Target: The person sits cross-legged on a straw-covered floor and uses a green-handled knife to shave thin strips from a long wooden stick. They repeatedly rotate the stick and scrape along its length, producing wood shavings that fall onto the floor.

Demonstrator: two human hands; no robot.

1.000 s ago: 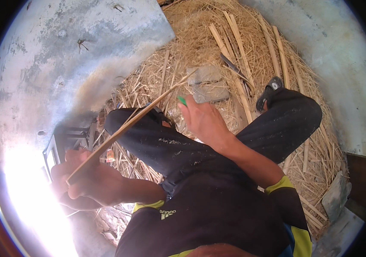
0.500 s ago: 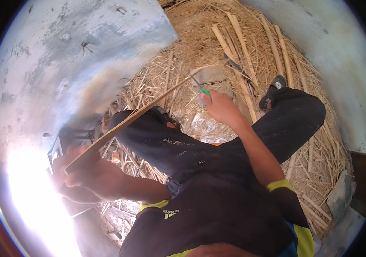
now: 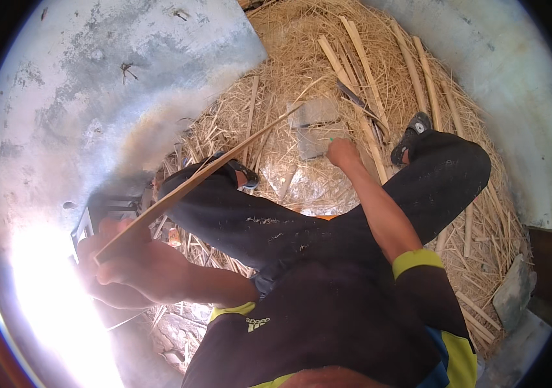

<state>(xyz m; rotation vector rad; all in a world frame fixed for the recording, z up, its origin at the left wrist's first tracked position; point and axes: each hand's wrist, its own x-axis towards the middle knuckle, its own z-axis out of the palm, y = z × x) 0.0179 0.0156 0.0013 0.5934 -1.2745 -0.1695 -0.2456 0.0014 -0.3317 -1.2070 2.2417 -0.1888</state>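
A long, flat bamboo strip (image 3: 188, 185) slants from the lower left up to the middle, its far end tapering thin above the grey blocks. My left hand (image 3: 137, 262) is closed round its near, wider end. My right hand (image 3: 344, 154) is a fist round a green-handled tool (image 3: 331, 140); only a bit of green shows, and its thin blade can hardly be seen now. This hand is apart from the strip, just right of the flat grey blocks (image 3: 314, 113) on the ground.
Straw-like shavings (image 3: 282, 39) cover the ground. Several split bamboo pieces (image 3: 426, 84) and a dark blade-like tool (image 3: 355, 98) lie at the far right. Pale walls (image 3: 127, 77) curve round both sides. My bent legs (image 3: 431, 168) frame the work spot; a stone (image 3: 514, 291) sits right.
My right hand has moved right and slightly down with the green-handled tool, away from the strip's far end. My left hand and the strip have barely moved; my left foot has shifted a little.
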